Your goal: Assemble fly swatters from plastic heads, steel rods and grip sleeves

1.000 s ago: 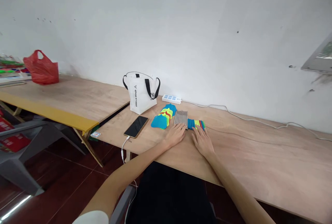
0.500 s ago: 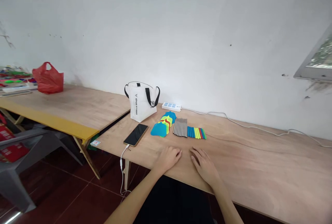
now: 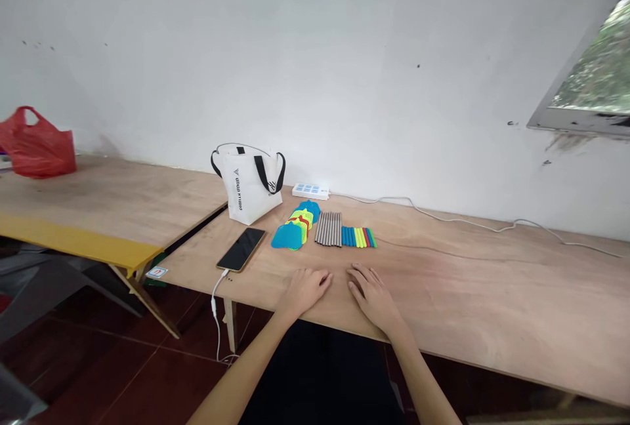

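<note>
- Broadly, the wooden bench (image 3: pixel 492 300) fills the lower right of the frame.
- White bag (image 3: pixel 249 189): standing, left of centre.
- Right hand (image 3: pixel 373 297): lower centre, palm down on the bench, fingers slightly apart.
- Left hand (image 3: pixel 304 292): left of it, palm down, fingers together.
- Overlapping coloured pieces (image 3: pixel 287 236): mid-frame.
- Grey rods (image 3: pixel 328 229): right of these, side by side.
- Coloured tubes (image 3: pixel 358 237): just right of the rods.

Tubes (image 3: pixel 328 229) seem grey, rods (image 3: pixel 359 237) blue, yellow, red and green.
</note>
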{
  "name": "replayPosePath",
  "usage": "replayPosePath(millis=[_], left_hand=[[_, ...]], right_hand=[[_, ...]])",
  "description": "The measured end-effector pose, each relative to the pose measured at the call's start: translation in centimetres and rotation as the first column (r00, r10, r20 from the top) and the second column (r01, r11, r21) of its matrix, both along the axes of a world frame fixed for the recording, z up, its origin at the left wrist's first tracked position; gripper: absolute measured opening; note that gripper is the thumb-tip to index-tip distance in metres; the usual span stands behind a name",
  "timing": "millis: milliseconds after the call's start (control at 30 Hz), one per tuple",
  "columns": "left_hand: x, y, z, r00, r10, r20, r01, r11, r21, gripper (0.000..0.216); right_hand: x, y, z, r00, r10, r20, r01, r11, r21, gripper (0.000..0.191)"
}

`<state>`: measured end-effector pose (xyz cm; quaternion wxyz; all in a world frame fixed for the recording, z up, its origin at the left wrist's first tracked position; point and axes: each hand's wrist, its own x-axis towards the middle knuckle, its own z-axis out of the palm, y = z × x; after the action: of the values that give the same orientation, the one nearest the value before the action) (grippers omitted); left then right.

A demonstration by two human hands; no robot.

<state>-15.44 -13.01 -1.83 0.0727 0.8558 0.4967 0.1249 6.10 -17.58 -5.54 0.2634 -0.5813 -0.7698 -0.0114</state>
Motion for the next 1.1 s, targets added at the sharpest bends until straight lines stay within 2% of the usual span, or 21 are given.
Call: replayPosePath(millis=[200, 400, 1100], left_hand=[[-0.03, 0.46, -0.18, 0.999, 0.007, 0.041, -0.006, 1.0, -0.024, 0.049], [-0.14, 0.48, -0.3, 0.997, 0.011, 0.083, -0.008, 0.999, -0.034, 0.046], [-0.14, 0.28, -0.26, 0.999, 0.008, 0.033, -0.007, 1.0, -0.007, 0.046]], right_hand=[[0.09, 0.21, -0.26, 1.0, 0.003, -0.007, -0.003, 1.0, 0.012, 0.037], [0.24, 0.29, -0.73, 1.0, 0.012, 0.0, -0.012, 1.0, 0.028, 0.038], [0.33, 0.38, -0.73, 1.0, 0.013, 0.015, -0.013, 1.0, 0.022, 0.038]])
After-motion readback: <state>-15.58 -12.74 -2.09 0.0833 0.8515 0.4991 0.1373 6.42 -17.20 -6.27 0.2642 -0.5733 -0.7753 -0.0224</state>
